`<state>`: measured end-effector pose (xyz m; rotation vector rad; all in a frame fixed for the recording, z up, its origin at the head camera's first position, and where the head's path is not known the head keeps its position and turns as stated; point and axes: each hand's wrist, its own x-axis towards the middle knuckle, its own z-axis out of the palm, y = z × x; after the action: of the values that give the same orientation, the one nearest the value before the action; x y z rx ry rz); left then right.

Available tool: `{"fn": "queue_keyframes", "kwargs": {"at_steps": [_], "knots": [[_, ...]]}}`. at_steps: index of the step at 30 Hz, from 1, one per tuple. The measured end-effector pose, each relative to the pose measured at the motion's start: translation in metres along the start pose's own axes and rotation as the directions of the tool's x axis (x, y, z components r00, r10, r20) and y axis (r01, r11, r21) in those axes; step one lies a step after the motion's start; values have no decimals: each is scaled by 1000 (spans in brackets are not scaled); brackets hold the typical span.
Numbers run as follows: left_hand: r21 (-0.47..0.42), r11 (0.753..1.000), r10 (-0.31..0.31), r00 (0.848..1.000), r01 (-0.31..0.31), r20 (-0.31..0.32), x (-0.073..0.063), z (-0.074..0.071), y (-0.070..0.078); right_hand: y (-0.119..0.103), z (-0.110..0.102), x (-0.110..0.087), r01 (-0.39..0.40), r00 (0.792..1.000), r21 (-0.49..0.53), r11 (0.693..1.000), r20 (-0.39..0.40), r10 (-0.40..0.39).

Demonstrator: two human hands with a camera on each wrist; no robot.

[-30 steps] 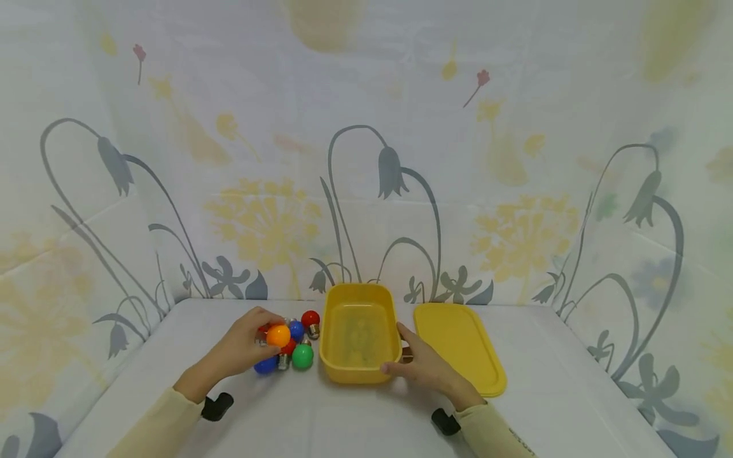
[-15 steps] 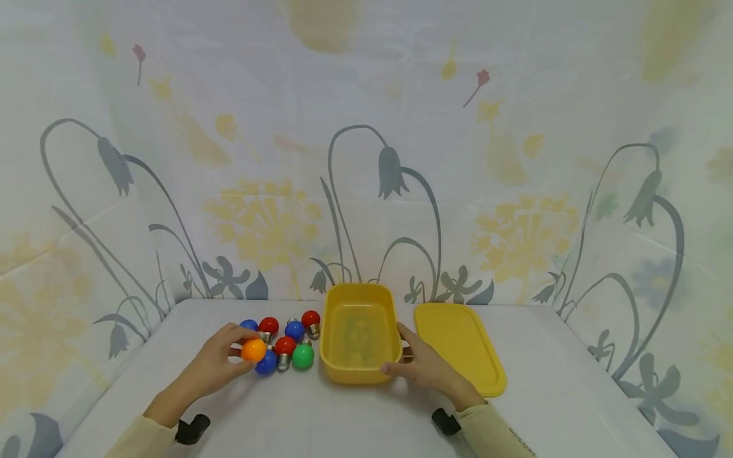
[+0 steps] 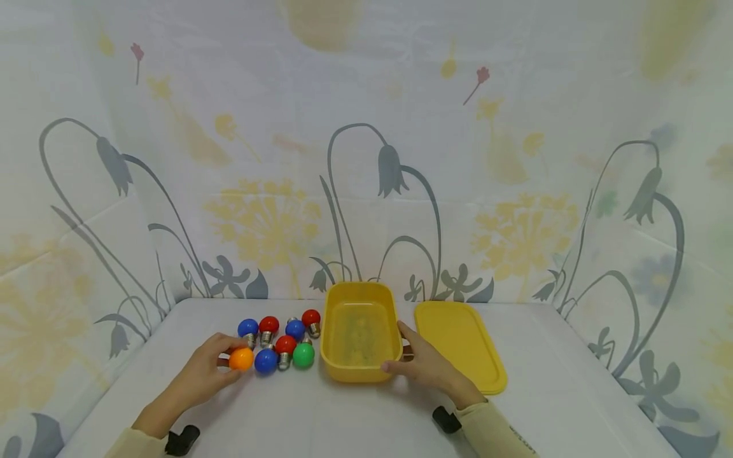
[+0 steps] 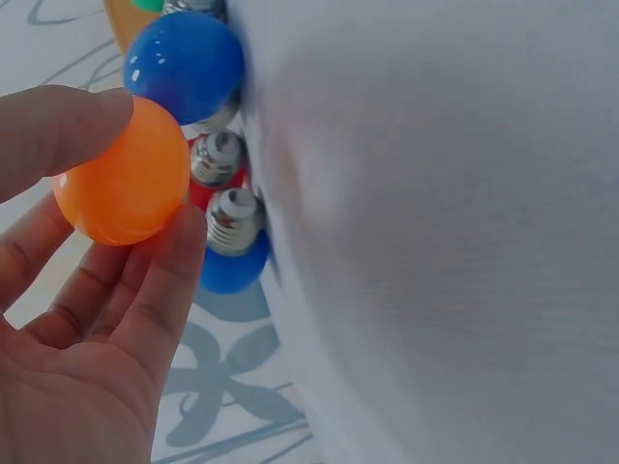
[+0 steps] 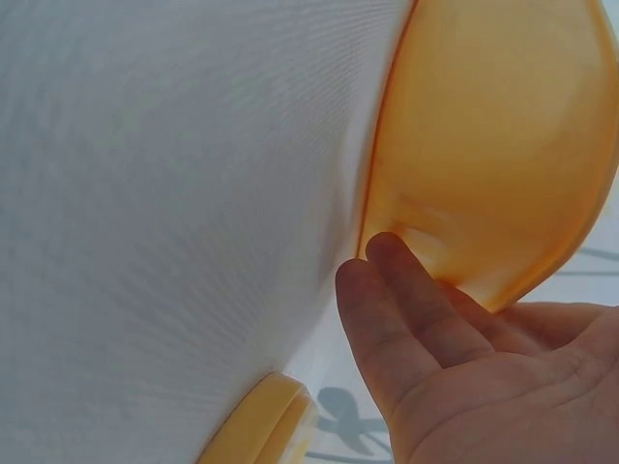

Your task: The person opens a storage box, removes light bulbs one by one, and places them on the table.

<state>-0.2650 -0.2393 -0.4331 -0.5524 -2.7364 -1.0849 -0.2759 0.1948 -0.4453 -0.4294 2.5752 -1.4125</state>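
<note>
In the head view my left hand (image 3: 197,375) pinches an orange light bulb (image 3: 241,359) between thumb and fingers, left of a group of bulbs. Only its smooth round globe shows; its base is hidden. Beside it lies a blue bulb (image 3: 266,361), with a green bulb (image 3: 303,355) and a red bulb (image 3: 286,345) further right. My right hand (image 3: 426,366) rests against the right side of a yellow container (image 3: 357,374), its thumb at the front corner. The right wrist view shows fairly straight fingers (image 5: 382,329) against the container's outer wall.
Behind the front bulbs lie another red bulb (image 3: 269,324) and several more, most with metal bases showing. A flat yellow lid (image 3: 458,343) lies right of the container. A flower-patterned cloth (image 3: 366,210) hangs behind the white table (image 3: 321,420).
My left hand has moved left and toward the near edge with the orange bulb, uncovering the blue and red bulbs at the back left. The right hand and container stay in place.
</note>
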Motion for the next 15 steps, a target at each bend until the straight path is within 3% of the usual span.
{"fn": "queue_keyframes", "kwargs": {"at_steps": [4, 10, 15], "knots": [[9, 999, -32, 999, 32, 5, 0, 3, -4, 0, 0, 1, 3, 1000, -5, 1000, -3, -3], [1, 994, -110, 991, 111, 73, 0, 8, -6, -1, 0, 0, -3, 1000, -1, 1000, 6, 3], [-1, 990, -137, 986, 138, 93, 2, 9, -5, -1, 0, 0, -2, 1000, 13, 1000, 8, 1]]}}
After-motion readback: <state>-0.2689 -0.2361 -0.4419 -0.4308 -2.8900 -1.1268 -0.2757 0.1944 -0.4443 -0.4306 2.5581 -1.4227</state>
